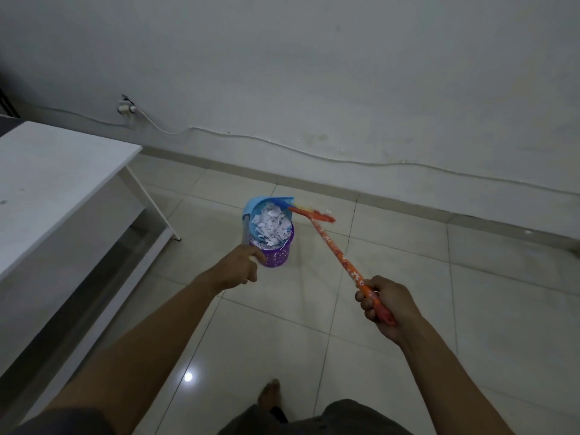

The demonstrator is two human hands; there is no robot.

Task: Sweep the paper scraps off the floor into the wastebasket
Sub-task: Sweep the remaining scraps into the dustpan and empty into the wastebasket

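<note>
My left hand fingers clamp the grey handle of the blue plastic dustpan, tilted over the purple perforated wastebasket and holding white paper scraps. My right hand fingers clamp the orange flowered broom.

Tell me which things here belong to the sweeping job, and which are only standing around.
Part of the job:
broom, held by the right hand
dustpan, held by the left hand
paper scraps
wastebasket

Only standing around:
white table
plug on the wall
</note>
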